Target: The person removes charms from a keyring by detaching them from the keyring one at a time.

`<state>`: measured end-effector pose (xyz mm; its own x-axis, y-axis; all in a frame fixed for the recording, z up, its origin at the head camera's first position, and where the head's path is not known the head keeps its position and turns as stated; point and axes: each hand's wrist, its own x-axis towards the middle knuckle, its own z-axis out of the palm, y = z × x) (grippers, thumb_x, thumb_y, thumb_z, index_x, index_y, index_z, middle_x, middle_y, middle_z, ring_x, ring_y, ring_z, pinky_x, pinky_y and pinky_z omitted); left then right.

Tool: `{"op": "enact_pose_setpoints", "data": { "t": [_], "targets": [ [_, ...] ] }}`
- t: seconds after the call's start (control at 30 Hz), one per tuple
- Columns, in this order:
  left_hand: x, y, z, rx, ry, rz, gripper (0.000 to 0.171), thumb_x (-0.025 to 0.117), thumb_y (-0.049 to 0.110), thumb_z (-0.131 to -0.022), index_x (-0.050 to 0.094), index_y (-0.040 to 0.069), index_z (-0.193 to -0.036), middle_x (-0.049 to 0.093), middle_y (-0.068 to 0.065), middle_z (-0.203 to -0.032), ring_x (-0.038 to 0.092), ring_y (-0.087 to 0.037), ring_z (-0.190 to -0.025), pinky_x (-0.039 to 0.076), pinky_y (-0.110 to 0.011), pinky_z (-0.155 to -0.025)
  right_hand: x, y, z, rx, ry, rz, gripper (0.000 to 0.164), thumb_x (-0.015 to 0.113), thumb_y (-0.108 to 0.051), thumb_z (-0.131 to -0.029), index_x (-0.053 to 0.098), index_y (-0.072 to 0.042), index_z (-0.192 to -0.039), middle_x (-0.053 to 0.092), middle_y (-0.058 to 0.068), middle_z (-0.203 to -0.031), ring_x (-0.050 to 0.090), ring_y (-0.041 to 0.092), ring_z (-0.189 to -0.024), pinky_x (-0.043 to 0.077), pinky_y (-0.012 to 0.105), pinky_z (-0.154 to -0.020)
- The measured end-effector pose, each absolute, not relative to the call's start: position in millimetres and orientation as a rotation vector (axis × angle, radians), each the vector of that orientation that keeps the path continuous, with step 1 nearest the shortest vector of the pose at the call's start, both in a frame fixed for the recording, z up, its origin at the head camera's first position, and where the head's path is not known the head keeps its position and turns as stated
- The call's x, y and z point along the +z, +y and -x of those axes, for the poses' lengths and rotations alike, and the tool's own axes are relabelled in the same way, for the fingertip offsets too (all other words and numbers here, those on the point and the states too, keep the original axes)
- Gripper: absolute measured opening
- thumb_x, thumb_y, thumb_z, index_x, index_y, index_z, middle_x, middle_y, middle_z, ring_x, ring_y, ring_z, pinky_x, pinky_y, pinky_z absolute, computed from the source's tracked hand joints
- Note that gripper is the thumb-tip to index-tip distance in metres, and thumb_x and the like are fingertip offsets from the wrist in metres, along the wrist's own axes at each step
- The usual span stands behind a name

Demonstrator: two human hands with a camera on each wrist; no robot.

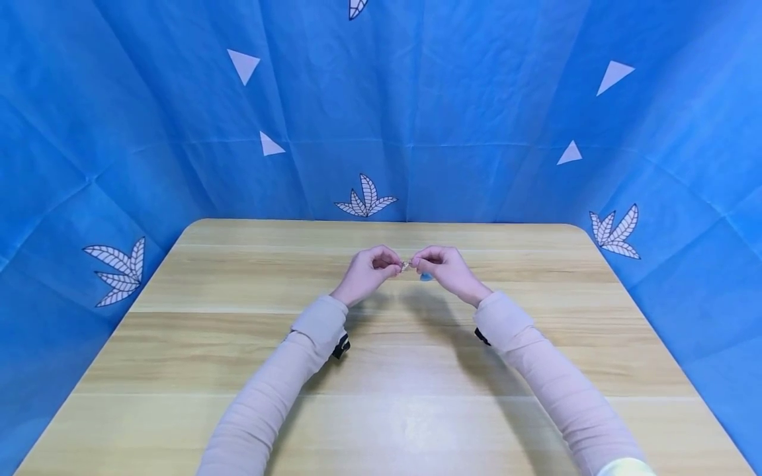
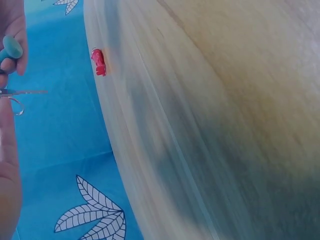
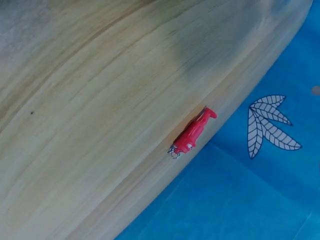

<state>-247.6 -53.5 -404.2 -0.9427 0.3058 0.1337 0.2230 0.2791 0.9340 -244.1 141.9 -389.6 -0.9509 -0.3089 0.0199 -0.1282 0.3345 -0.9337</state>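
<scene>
Near the far side of the table, my left hand (image 1: 370,272) and right hand (image 1: 450,272) are raised with fingertips almost meeting. Between them is a small metal key ring (image 1: 405,266), which the left thumb and forefinger pinch at one side. The right fingers pinch its other side, where a teal-blue keychain (image 1: 425,276) hangs under the hand. In the left wrist view the keychain's rounded teal end (image 2: 12,47) shows, along with a thin metal ring (image 2: 18,106). The keychain's full shape is hidden by fingers. The right wrist view shows neither hand.
A red figure keychain (image 3: 192,133) with a metal clasp lies by the table's edge in both wrist views; the head view does not show it. Blue patterned cloth (image 1: 357,112) hangs around the wooden table (image 1: 393,370). Dark wrist straps (image 1: 341,346) show below the sleeves.
</scene>
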Motion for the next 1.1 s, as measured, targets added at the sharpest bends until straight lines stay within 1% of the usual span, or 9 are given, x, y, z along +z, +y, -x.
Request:
{"op": "enact_pose_setpoints", "data": {
  "t": [0.07,0.17,0.27,0.33,0.47,0.6,0.73,0.93,1.1],
  "targets": [
    [-404.7,-52.9,248.7,1.788,2.474,-0.505,0.015,0.065,0.006,-0.083,0.061,0.004,-0.097,0.066,-0.008,-0.092,0.062,-0.015,-0.081,0.053,-0.024,-0.075,-389.4,143.4,244.1,-1.677,2.430,0.402,0.019,0.056,-0.011,-0.090,0.063,0.002,-0.101,0.063,0.009,-0.088,0.059,0.018,-0.082,0.050,0.026,-0.074],
    [-404.8,-52.9,249.4,1.800,2.529,-0.527,0.017,0.066,0.005,-0.082,0.062,0.002,-0.098,0.067,-0.009,-0.092,0.062,-0.016,-0.082,0.053,-0.024,-0.076,-388.9,144.7,243.3,-1.633,2.432,0.427,0.022,0.054,-0.010,-0.091,0.060,0.004,-0.107,0.063,0.016,-0.094,0.059,0.018,-0.085,0.051,0.026,-0.075],
    [-404.7,-53.2,249.7,1.761,2.612,-0.584,0.014,0.066,0.007,-0.083,0.065,0.001,-0.096,0.068,-0.008,-0.090,0.064,-0.016,-0.080,0.054,-0.024,-0.075,-389.3,144.4,243.3,-1.568,2.431,0.463,0.025,0.051,-0.008,-0.093,0.057,0.005,-0.114,0.062,0.023,-0.101,0.061,0.024,-0.092,0.051,0.028,-0.076],
    [-404.6,-53.0,250.0,1.721,2.666,-0.616,0.012,0.066,0.009,-0.083,0.067,0.003,-0.094,0.069,-0.006,-0.090,0.064,-0.015,-0.080,0.054,-0.023,-0.075,-389.9,143.5,243.5,-1.509,2.449,0.486,0.026,0.048,-0.007,-0.094,0.056,0.003,-0.116,0.061,0.024,-0.104,0.060,0.028,-0.094,0.051,0.029,-0.075],
    [-404.6,-51.5,250.1,1.675,2.712,-0.656,0.009,0.066,0.010,-0.084,0.069,0.007,-0.092,0.070,-0.005,-0.090,0.065,-0.013,-0.081,0.053,-0.022,-0.075,-391.1,140.1,243.5,-1.402,2.523,0.539,0.027,0.046,-0.010,-0.095,0.058,0.001,-0.116,0.060,0.019,-0.108,0.059,0.033,-0.089,0.051,0.030,-0.071],
    [-404.1,-50.8,249.3,1.654,2.713,-0.696,0.009,0.065,0.009,-0.084,0.069,0.007,-0.092,0.070,-0.006,-0.091,0.065,-0.014,-0.082,0.054,-0.021,-0.075,-393.4,135.6,243.6,-1.336,2.607,0.591,0.026,0.054,-0.016,-0.092,0.062,-0.002,-0.112,0.060,0.012,-0.110,0.058,0.027,-0.089,0.051,0.030,-0.073],
    [-405.4,-51.7,250.3,1.638,2.728,-0.735,0.009,0.065,0.008,-0.083,0.069,0.007,-0.091,0.070,-0.006,-0.091,0.065,-0.014,-0.082,0.054,-0.020,-0.074,-395.4,133.3,244.5,-1.299,2.684,0.654,0.025,0.060,-0.015,-0.088,0.064,-0.005,-0.111,0.061,0.009,-0.110,0.055,0.020,-0.093,0.049,0.028,-0.076],
    [-405.4,-52.3,249.0,1.644,2.731,-0.763,0.008,0.066,0.008,-0.083,0.069,0.007,-0.091,0.070,-0.006,-0.091,0.065,-0.014,-0.082,0.054,-0.020,-0.074,-396.5,132.8,244.3,-1.329,2.645,0.654,0.024,0.061,-0.012,-0.087,0.064,-0.008,-0.111,0.064,0.008,-0.111,0.052,0.017,-0.075,0.046,0.025,-0.062],
    [-403.5,-55.2,247.6,1.635,2.737,-0.771,0.008,0.066,0.010,-0.084,0.069,0.006,-0.090,0.070,-0.005,-0.089,0.065,-0.013,-0.081,0.054,-0.020,-0.074,-394.5,130.3,244.3,-1.328,2.643,0.591,0.017,0.063,-0.014,-0.086,0.067,-0.007,-0.101,0.066,0.007,-0.100,0.044,0.013,-0.062,0.039,0.022,-0.054]
  ]
}}
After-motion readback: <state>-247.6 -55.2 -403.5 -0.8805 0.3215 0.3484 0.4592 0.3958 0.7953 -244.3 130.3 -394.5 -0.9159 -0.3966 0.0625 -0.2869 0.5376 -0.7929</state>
